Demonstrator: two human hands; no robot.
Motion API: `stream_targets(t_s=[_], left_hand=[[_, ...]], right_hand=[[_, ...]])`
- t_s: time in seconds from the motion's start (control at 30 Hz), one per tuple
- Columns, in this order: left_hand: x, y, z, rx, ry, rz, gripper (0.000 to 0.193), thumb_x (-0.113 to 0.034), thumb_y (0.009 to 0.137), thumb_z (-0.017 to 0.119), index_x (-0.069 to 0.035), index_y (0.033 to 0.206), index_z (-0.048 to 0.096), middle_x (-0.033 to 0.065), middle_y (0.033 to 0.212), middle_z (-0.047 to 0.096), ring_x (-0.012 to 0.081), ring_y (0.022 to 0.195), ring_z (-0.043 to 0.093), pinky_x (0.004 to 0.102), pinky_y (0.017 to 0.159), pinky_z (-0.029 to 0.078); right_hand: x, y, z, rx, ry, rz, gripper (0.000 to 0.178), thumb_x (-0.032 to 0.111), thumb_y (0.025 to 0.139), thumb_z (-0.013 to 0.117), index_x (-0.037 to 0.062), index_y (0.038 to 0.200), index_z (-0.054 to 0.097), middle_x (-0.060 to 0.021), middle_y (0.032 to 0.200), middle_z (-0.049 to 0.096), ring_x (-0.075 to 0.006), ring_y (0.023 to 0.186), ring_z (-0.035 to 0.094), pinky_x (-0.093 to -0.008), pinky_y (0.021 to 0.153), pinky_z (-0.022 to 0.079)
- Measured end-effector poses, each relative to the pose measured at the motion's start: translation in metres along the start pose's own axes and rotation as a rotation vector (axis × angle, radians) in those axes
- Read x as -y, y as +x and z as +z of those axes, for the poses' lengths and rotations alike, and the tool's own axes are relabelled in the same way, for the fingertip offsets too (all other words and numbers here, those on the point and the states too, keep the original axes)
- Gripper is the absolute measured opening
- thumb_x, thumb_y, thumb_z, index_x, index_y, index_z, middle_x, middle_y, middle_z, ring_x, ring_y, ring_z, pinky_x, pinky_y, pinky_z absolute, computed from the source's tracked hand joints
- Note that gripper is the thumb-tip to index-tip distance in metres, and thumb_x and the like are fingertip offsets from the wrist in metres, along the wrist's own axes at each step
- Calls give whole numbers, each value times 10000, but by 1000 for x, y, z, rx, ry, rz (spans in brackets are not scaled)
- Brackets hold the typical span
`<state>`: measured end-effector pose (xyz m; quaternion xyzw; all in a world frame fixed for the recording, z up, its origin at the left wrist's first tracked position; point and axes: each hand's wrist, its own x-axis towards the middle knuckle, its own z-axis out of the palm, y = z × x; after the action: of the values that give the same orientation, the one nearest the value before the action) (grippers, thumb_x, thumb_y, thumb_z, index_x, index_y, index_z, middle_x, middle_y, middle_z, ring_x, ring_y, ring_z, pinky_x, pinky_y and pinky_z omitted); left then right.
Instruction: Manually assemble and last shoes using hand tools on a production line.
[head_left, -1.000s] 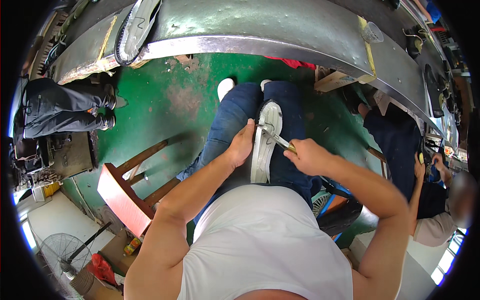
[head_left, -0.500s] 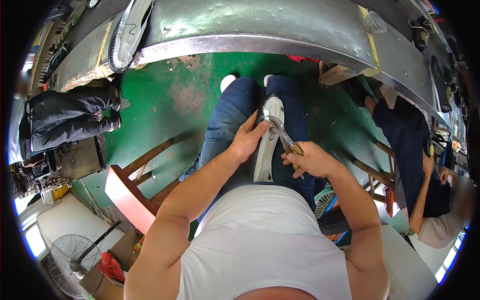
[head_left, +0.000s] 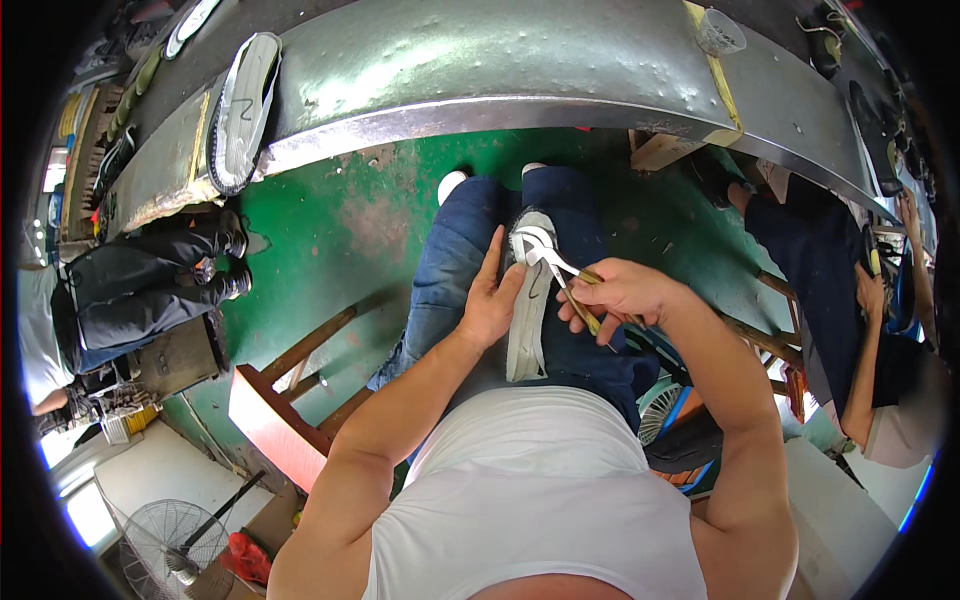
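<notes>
A shoe upper on a last (head_left: 526, 335) lies bottom up across my lap, toe pointing away, its pale insole showing with a dark mark drawn on it. My left hand (head_left: 489, 303) grips its left edge near the toe, thumb pressed on the side and fingers partly hidden. In my right hand (head_left: 627, 292) are steel pincers (head_left: 537, 243) with yellowish handles, the fingers wrapped round them. The pincers' rounded head rests over the toe end. Whether the jaws bite on the edge of the upper cannot be made out.
A metal-topped bench (head_left: 480, 65) runs across ahead, bearing another bottom-up shoe (head_left: 243, 115) at left and a clear cup (head_left: 720, 33) at right. A wooden stool (head_left: 285, 410) stands left of me. People work at both sides. A fan (head_left: 180, 545) is at lower left.
The pincers' head has moved toward the toe and turned left, with the handles held wider apart. My left hand has slid slightly down the shoe's edge. The whole view has shifted a little.
</notes>
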<state>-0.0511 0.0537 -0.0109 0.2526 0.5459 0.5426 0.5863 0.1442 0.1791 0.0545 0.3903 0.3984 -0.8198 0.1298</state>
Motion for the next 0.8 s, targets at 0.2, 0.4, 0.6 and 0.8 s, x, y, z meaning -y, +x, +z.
stream_targets(t_s=[0.2,0.4,0.6,0.8], left_hand=[[9,1,-3,-11,230,155,612,-91,1013,488,-59,1565,225,148,1390,520,190,1240,512,277,1061,380],[-12,1,0,78,770,472,478,-58,973,495,-32,1448,438,274,1291,566,416,1165,581,391,1001,470],[-17,7,7,50,758,338,380,-73,972,484,-36,1347,537,261,1219,621,423,1123,608,420,980,482],[-20,7,-2,34,735,362,366,-90,976,478,-42,1332,547,265,1225,615,426,1128,601,411,978,487]], right_hand=[[-70,37,52,-365,-133,-354,289,274,982,563,6,884,606,-41,686,637,-133,584,574,-316,579,474],[-72,19,30,-34,442,-121,238,243,1003,556,12,1040,599,-68,860,653,-126,657,597,-192,442,377],[-39,-11,-9,96,213,-48,355,282,1018,545,-38,1172,546,-179,1048,667,-274,952,713,-317,575,620],[-23,-21,-15,-7,0,-72,392,340,1040,476,-33,1142,543,-142,990,668,-217,828,701,-314,529,580]])
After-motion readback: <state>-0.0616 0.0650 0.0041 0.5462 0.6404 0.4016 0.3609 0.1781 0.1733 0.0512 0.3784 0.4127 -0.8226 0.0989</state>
